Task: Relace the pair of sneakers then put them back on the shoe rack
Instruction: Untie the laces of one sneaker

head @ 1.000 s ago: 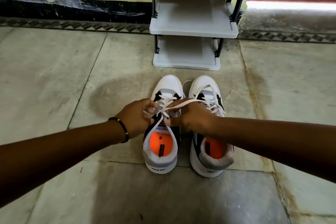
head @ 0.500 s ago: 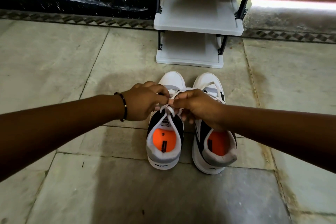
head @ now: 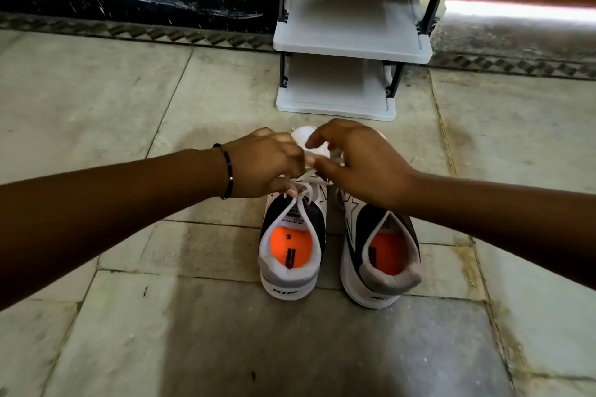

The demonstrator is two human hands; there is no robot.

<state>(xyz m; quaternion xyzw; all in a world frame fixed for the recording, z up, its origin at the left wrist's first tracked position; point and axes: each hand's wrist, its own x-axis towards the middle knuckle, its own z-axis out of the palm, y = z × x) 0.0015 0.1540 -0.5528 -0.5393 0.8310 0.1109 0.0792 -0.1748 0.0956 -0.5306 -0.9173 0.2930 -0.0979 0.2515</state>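
Raised, both hands [head: 267, 164] [head: 361, 164] pinch the left sneaker's lace [head: 303, 193].

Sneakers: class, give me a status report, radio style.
Both hands, left and right, working the white lace over the left sneaker. Right sneaker beside it on the floor. Shoe rack ahead, path unobstructed.

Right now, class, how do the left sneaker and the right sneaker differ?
Both hands work the lace of the left sneaker; the right sneaker is not being laced, though the right hand hides its front. The left sneaker points straight at the rack; the right sneaker angles slightly. Both have orange insoles and stand on the floor.
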